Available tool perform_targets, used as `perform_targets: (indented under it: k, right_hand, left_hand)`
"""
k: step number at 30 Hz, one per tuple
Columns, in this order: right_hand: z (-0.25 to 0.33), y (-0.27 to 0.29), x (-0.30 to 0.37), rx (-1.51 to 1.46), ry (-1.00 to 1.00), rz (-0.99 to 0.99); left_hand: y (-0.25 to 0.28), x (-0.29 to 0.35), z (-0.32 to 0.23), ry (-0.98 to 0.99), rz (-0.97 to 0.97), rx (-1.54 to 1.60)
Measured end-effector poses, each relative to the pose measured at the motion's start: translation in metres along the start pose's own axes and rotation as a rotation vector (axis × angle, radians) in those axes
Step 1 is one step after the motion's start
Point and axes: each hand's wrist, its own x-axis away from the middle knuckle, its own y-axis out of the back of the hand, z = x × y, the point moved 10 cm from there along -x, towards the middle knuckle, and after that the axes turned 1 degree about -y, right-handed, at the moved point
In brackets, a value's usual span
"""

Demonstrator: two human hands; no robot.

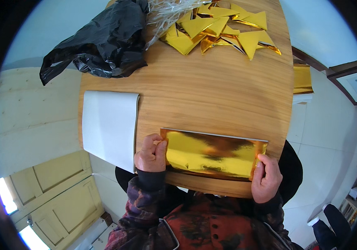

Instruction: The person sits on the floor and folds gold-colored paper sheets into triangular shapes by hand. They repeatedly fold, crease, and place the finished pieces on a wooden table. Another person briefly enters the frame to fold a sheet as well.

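A shiny gold foil sheet, wide and short in shape, lies at the near edge of the wooden table, with a thin white edge along its far side. My left hand pinches its left end between thumb and fingers. At the opposite end my right hand grips the sheet near its lower right corner, thumb on top. The fingers under the sheet are hidden. Left of my left hand rests a stack of white paper, bent over at its right edge.
Folded gold foil pieces with pointed corners are heaped at the far side. Beside them are clear plastic strips and a crumpled black plastic bag. More gold sheets sit beyond the table's right edge. A framed picture stands farther right.
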Motion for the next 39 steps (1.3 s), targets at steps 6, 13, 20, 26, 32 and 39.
perform_targets:
  k: [6,13,20,26,32,39]
  right_hand:
    - [0.004,0.001,-0.002,0.014,0.045,-0.018]
    - [0.003,0.001,-0.002,0.021,0.020,-0.003]
    - [0.002,0.001,-0.001,0.044,0.009,-0.002]
    - [0.005,0.000,-0.001,0.125,0.056,-0.036]
    - [0.009,-0.005,0.000,0.310,0.026,-0.024]
    - [0.026,-0.006,-0.006,0.500,0.144,-0.014]
  left_hand:
    - [-0.001,0.000,-0.003,-0.025,0.023,0.046]
    - [0.000,0.000,-0.004,-0.047,0.011,0.032]
    - [-0.002,-0.003,-0.002,-0.058,0.001,0.032]
    - [-0.001,-0.004,-0.003,-0.001,0.037,-0.071]
    - [-0.003,-0.005,-0.006,-0.024,0.048,-0.002]
    - [-0.008,-0.012,0.007,-0.056,0.030,-0.046]
